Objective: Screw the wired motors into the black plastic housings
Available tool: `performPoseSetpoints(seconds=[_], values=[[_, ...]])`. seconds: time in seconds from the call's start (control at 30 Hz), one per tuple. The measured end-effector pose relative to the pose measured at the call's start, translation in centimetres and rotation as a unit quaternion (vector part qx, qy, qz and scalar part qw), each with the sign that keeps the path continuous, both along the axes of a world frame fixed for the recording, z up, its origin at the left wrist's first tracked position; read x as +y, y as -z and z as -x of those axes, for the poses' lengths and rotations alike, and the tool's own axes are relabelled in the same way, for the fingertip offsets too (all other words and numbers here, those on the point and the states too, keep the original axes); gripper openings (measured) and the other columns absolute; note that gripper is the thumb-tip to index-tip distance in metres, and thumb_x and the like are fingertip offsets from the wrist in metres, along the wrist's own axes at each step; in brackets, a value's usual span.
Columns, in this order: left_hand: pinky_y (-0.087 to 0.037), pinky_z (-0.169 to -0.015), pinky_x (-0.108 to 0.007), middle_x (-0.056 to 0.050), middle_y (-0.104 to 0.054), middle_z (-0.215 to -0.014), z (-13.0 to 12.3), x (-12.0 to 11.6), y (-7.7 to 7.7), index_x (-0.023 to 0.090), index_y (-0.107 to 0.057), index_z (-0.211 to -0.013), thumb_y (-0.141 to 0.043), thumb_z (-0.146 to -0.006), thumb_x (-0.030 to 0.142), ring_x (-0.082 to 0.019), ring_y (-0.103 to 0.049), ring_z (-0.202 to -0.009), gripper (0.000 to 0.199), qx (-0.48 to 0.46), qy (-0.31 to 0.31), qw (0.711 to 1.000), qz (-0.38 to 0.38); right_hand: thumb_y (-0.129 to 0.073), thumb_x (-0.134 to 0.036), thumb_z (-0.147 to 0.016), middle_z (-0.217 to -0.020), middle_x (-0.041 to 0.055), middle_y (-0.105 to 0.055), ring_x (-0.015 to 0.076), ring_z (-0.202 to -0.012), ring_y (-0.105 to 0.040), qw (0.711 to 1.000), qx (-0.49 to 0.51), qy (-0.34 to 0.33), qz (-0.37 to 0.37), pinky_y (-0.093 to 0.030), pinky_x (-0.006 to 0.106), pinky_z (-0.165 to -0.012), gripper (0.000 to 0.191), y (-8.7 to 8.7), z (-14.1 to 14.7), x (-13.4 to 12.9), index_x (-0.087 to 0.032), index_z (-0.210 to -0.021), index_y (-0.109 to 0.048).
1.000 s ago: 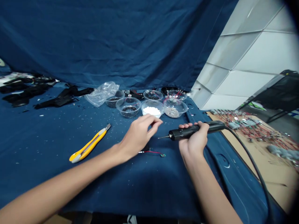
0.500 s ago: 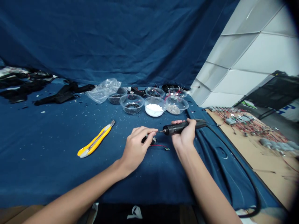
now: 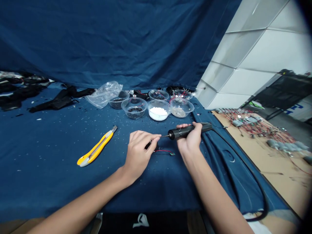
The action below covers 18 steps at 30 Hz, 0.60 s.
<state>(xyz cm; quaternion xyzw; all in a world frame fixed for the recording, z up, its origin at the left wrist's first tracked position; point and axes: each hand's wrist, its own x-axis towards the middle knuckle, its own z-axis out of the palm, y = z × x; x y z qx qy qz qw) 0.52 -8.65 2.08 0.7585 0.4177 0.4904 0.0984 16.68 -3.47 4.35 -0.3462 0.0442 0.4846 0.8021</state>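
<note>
My right hand point(image 3: 191, 138) is wrapped round a black electric screwdriver point(image 3: 180, 132), its bit pointing left and its cord trailing off to the right. The fingertips of my left hand point(image 3: 140, 151) are at the tip of the bit. Those fingers are closed on a small black part point(image 3: 148, 145), mostly hidden by them. From beside the part a red wire point(image 3: 162, 150) runs right to a tiny green board point(image 3: 172, 154) over the blue cloth. A yellow utility knife point(image 3: 96, 149) lies to the left of my left hand.
Several clear bowls point(image 3: 134, 112) with small parts stand behind my hands, beside a clear plastic bag point(image 3: 103, 94). Black pieces point(image 3: 57, 100) lie at the back left. On the right, a tan board point(image 3: 258, 152) bears red wires and grey parts.
The whole view has shifted slightly, so things appear a little further left. Both hands keep their holds on the screwdriver and the black part.
</note>
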Motion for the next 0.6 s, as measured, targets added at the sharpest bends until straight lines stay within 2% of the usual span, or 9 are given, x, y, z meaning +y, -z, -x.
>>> performPoseSetpoints(seconds=[0.27,0.6], values=[[-0.037,-0.083,-0.034,0.000,-0.069,-0.085,-0.62,0.07,0.18,0.020,-0.065,-0.088,-0.055,-0.094,0.022,-0.017,-0.056,-0.082,0.012,0.010,-0.025,0.999,0.024,-0.049,-0.024,-0.084,-0.062,-0.0067,-0.043,0.0055,-0.052,-0.047,1.000,-0.007,0.006,0.001,-0.051,0.018,-0.048,0.015,0.34,0.14,0.00,-0.019,-0.075,-0.038],[-0.037,-0.084,-0.034,0.000,-0.069,-0.089,-0.75,-0.03,0.34,0.020,-0.066,-0.092,-0.057,-0.093,0.022,-0.016,-0.057,-0.087,0.009,-0.001,-0.006,1.000,0.006,-0.048,-0.024,-0.086,-0.063,-0.0061,-0.043,0.0051,-0.052,-0.047,1.000,0.026,-0.008,0.013,-0.051,0.018,-0.049,0.016,0.52,-0.10,-0.11,-0.019,-0.075,-0.037]])
